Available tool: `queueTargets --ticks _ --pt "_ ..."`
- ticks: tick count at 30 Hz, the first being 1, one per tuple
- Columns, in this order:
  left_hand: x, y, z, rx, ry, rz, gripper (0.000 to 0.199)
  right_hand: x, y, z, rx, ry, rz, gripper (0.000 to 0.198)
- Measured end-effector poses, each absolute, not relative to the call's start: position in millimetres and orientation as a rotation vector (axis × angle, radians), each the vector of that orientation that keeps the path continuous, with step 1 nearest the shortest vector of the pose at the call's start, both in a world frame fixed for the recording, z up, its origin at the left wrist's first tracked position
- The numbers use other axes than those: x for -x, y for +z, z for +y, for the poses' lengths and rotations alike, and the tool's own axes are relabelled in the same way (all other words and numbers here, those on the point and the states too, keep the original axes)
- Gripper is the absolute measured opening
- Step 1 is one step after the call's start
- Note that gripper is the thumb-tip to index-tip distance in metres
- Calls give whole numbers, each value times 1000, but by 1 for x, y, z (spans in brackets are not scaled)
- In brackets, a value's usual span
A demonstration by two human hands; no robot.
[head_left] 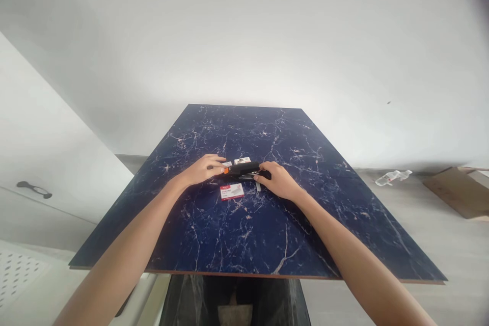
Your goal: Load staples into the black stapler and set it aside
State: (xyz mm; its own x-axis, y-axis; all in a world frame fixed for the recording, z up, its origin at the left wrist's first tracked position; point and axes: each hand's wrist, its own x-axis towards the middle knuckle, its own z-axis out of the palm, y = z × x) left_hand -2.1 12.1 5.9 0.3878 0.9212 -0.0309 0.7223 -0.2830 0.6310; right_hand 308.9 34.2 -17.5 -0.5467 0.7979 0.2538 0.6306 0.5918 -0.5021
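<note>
A black stapler [244,168] with an orange end lies sideways between my hands over the dark blue table. My left hand [204,169] grips its orange end with the thumb and fingers. At the other end, my right hand [275,178] pinches the stapler between thumb and fingers. Just in front of it lies a red and white staple box [232,191] with printing on it. A second small white box [242,160] shows partly behind the stapler. Below my right fingertips is a small greyish strip [258,187], perhaps staples; it is too small to be sure.
The marble-patterned blue table [244,127] stands against a white wall. On the floor to the right are a clear plastic bottle [388,178] and an open cardboard box [454,191]. At the left is a white door with a dark handle [34,189].
</note>
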Motion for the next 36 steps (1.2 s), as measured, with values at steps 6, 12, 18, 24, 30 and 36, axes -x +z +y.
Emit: queueTargets --ticks 6,12,18,24,30,36 --pt "1 8 10 -2092 442 1423 43 -335 -6 49 1055 523 -2445 21" --pt "-2 8 8 -2115 465 1443 47 -371 16 50 1324 479 -2433 23" --pt "-6 10 3 -2245 366 1399 63 -329 20 17 1455 420 -2453 45" --pt "-7 0 6 -2349 395 1443 61 -306 12 5 1373 386 -2586 27" --pt "-6 -5 8 -2321 425 1453 62 -334 27 10 1096 664 -2691 17" --pt "-12 -5 5 -2318 452 1472 61 -331 26 7 1055 870 -2582 12"
